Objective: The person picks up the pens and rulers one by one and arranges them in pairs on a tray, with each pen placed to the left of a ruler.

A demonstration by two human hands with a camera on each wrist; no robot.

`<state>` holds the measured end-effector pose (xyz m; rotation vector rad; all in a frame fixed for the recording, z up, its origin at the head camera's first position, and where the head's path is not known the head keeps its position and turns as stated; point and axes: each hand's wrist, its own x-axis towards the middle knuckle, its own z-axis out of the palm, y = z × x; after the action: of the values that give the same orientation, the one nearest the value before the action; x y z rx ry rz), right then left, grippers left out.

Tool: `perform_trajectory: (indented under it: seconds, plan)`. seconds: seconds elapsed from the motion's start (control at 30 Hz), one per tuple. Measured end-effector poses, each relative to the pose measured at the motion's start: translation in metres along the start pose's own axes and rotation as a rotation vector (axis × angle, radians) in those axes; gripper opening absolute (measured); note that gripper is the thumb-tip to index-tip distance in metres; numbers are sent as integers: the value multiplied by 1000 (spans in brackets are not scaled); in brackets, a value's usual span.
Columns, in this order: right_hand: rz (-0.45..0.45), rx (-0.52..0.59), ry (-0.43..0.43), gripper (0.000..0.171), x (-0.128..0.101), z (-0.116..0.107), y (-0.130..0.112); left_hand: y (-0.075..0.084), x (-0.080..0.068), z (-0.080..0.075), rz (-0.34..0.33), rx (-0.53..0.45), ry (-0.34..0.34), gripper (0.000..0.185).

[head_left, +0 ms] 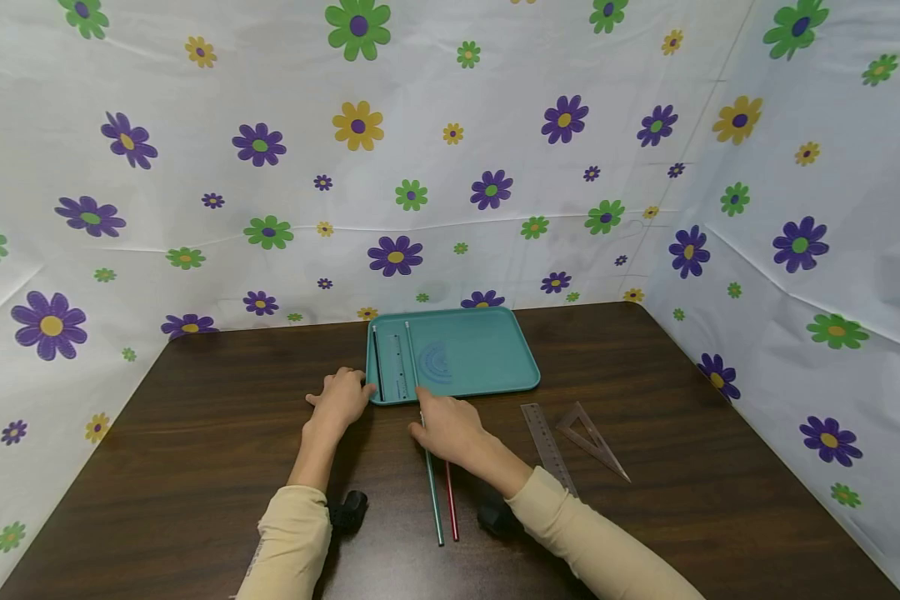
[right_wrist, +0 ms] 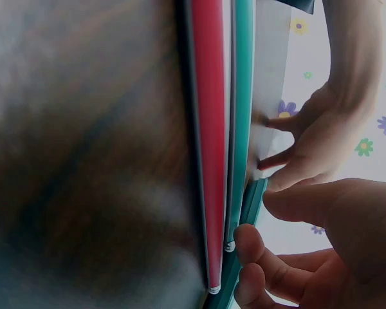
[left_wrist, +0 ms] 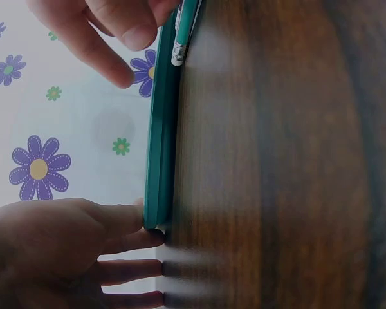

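- The left hand (head_left: pixel 339 400) rests relaxed fingers (left_wrist: pixel 136 237) against the corner of the teal tray (head_left: pixel 495 350); a push there could slide it across the bench (head_left: pixel 682 400).
- The right hand (head_left: pixel 450 427) pinches a green pencil (head_left: pixel 432 492), its tip just ahead of those fingers, over the tray's near rim.
- A loose pinch could drop it onto the red pencil (head_left: pixel 451 508) beside it.

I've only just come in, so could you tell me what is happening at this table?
A person sits at a dark wooden table. Their left hand rests against the near left corner of a teal tray, which holds a pencil, a ruler and a protractor. Their right hand lies on a green pencil beside a red pencil. A ruler and set square lie to the right.
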<state>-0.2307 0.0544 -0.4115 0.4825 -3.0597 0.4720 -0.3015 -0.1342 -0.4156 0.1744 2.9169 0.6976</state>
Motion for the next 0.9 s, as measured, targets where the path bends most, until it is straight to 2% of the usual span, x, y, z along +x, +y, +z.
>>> perform_trajectory:
  seconds: [0.43, 0.7, 0.9]
  plan:
    - [39, -31, -93, 66, -10, 1, -8, -1, -1, 0, 7, 17, 8, 49]
    - [25, -80, -71, 64, -15, 0, -8, 0, -1, -1, 14, 16, -3, 50]
    - [21, -74, -87, 64, -21, 1, -9, 0, -1, -1, 17, 17, -7, 49]
